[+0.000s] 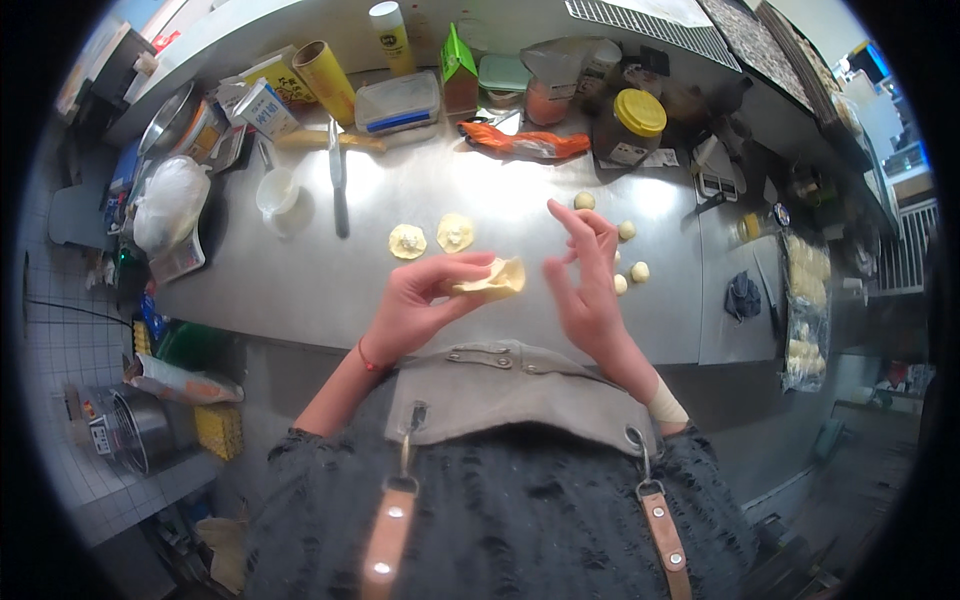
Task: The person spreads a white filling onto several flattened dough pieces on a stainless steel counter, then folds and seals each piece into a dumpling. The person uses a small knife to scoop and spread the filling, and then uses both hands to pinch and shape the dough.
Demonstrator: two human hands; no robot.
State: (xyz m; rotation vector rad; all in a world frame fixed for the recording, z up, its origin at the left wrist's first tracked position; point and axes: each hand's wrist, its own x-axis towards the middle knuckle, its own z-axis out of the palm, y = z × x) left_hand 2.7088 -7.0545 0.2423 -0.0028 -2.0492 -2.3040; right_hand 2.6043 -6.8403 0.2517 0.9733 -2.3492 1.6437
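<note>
My left hand holds a thin, folded piece of pale yellow dough between thumb and fingers, above the steel worktop. To its right, my right hand is raised with fingers apart and nothing between them, slightly blurred. Beyond my left hand lie two flat dough rounds with a whitish filling or mark in the middle. Several small dough balls lie behind and to the right of my right hand, which partly hides some of them.
A spatula with a dark handle and a white cup lie at the back left. Along the rear stand a lidded plastic box, an orange bag and a yellow-lidded jar. Wrapped dough pieces lie far right, near a knife.
</note>
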